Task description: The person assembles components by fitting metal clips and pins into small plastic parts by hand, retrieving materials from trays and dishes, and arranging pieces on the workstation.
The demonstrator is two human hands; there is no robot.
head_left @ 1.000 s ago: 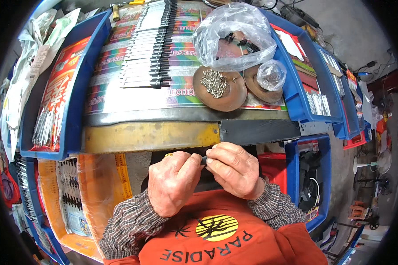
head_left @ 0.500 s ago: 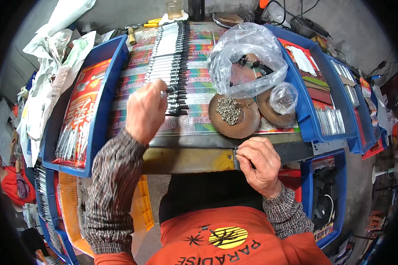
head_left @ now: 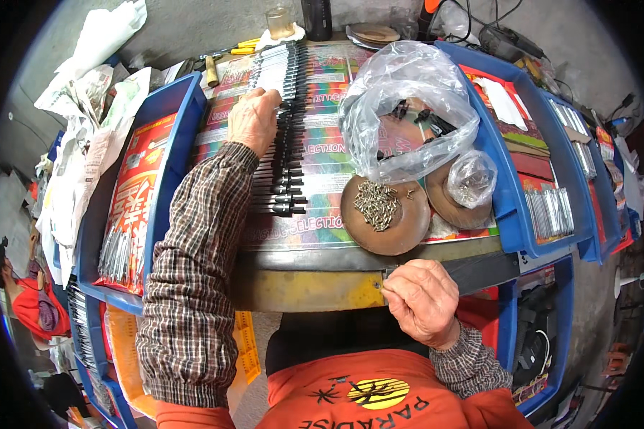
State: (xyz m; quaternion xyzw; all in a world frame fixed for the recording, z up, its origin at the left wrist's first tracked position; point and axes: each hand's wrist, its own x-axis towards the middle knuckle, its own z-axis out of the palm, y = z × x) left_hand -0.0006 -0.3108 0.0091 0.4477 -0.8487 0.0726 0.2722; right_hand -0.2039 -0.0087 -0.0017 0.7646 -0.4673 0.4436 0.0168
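A long row of slim silver rods with black ends (head_left: 275, 68) lies side by side on the printed table covering (head_left: 325, 229). My left hand (head_left: 254, 118) rests over the row's left side, partway along it, fingers curled closed. Whatever sits between those fingertips is hidden. At the table's yellow front edge (head_left: 308, 289), my right hand (head_left: 426, 300) is closed in a pinch beside a small dark metal piece fixed there. Anything in that pinch is too small to make out. Beyond it, a round brown dish (head_left: 408, 232) carries a heap of small metal screws (head_left: 376, 204).
A clear plastic bag (head_left: 408, 64) with black parts stands behind the dish. A second brown dish (head_left: 444, 196) bears a small clear bag (head_left: 472, 175). Blue trays flank the table, left (head_left: 182, 114) and right (head_left: 508, 214). A glass jar (head_left: 280, 25) is at the back.
My left hand has moved farther away along the row of rods, its forearm stretching over the table. My right hand stays pinched at the front edge. The whole view has shifted slightly.
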